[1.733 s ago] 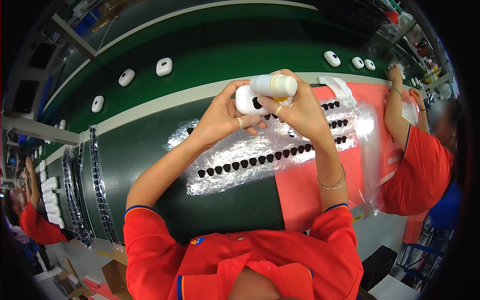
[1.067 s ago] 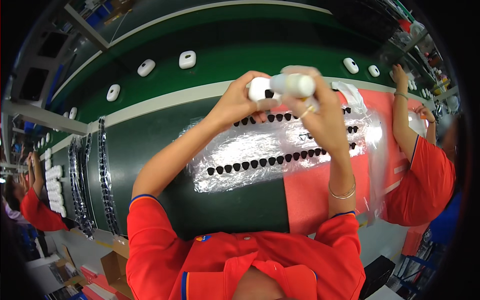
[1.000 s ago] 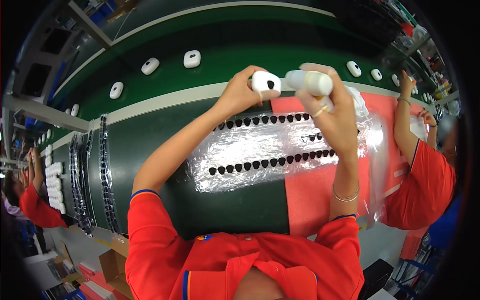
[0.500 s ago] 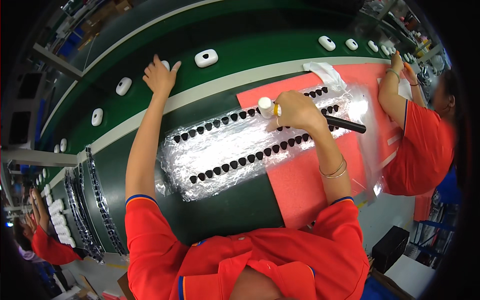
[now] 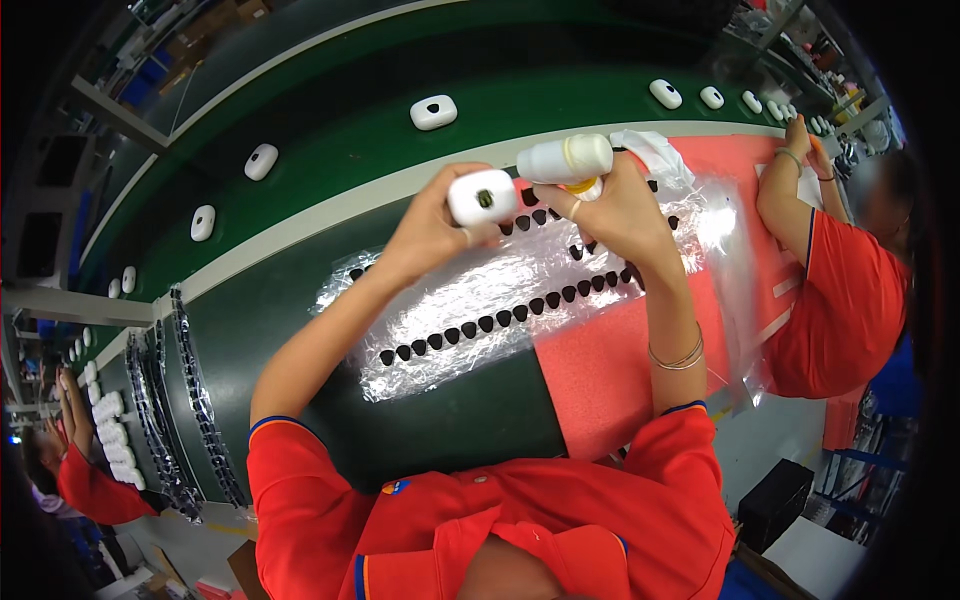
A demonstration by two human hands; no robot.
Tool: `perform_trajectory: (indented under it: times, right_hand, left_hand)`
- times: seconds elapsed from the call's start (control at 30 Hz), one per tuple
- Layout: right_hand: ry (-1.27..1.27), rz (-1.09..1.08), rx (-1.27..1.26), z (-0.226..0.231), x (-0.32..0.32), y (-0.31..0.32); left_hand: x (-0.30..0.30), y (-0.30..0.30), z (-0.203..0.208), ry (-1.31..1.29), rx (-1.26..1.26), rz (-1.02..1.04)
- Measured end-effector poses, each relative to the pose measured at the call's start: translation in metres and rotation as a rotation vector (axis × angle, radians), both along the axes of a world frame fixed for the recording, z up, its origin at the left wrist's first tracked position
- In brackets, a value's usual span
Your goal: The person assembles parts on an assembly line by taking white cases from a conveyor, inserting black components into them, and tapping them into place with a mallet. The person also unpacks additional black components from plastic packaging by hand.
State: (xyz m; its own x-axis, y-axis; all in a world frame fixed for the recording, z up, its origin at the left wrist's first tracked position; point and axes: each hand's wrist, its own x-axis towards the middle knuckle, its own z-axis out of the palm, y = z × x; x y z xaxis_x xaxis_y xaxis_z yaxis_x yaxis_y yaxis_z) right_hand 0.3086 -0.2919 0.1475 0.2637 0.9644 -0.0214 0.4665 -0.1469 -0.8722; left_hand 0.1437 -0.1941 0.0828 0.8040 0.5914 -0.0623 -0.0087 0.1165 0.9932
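My left hand is closed round a white rounded case, raised above the plastic sheet; a dark opening shows in its face. Close on its right, my right hand grips a mallet with a white and cream cylindrical head and a yellow part below it. The mallet's handle is mostly hidden behind the hand. Between the case and my right fingers shows a small black piece; I cannot tell whether the fingers pinch it. Rows of small black pieces lie along the clear plastic sheet below.
Past the bench's pale edge runs a green conveyor bearing white cases. Pink foam lies under the sheet, with a white cloth at its far side. Dark strips lie at left. Co-workers in red sit on both sides.
My left hand has picked a white case off the conveyor and brought it back over the sheet. My right hand has risen slightly and turned the mallet, so its head now lies sideways beside the case.
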Motion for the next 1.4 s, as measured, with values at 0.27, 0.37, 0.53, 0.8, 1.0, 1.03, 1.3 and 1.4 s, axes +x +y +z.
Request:
perform_trajectory:
  times: [0.27, 0.37, 0.53, 0.8, 1.0, 1.03, 1.3, 1.4]
  right_hand:
    - [-0.072, 0.091, 0.147, -0.018, -0.006, 0.004]
    - [-0.052, 0.09, 0.165, -0.018, -0.008, 0.004]
    - [-0.072, 0.083, 0.171, -0.016, -0.011, 0.004]
    - [-0.001, 0.072, 0.589, -0.009, -0.028, -0.001]
    - [-0.159, 0.17, 0.256, -0.018, -0.02, 0.005]
    - [-0.122, 0.143, 0.303, -0.016, -0.019, 0.003]
    - [-0.431, 0.017, 0.133, -0.013, 0.022, -0.001]
    - [-0.584, 0.089, -0.3, -0.021, 0.041, 0.001]
  left_hand:
    - [0.002, -0.017, 0.01, -0.082, -0.067, -0.109]
    - [0.001, -0.018, 0.014, -0.053, -0.095, -0.11]
    - [0.001, -0.021, 0.014, -0.104, -0.101, -0.085]
    - [-0.001, -0.004, 0.015, -0.109, -0.058, -0.001]
    - [-0.002, 0.001, 0.003, -0.029, -0.02, -0.026]
    - [0.002, 0.006, 0.004, 0.073, 0.028, -0.015]
    - [-0.012, 0.144, -0.087, 0.686, 1.13, 0.683]
    - [-0.035, 0.176, -0.094, 0.735, 1.198, 0.678]
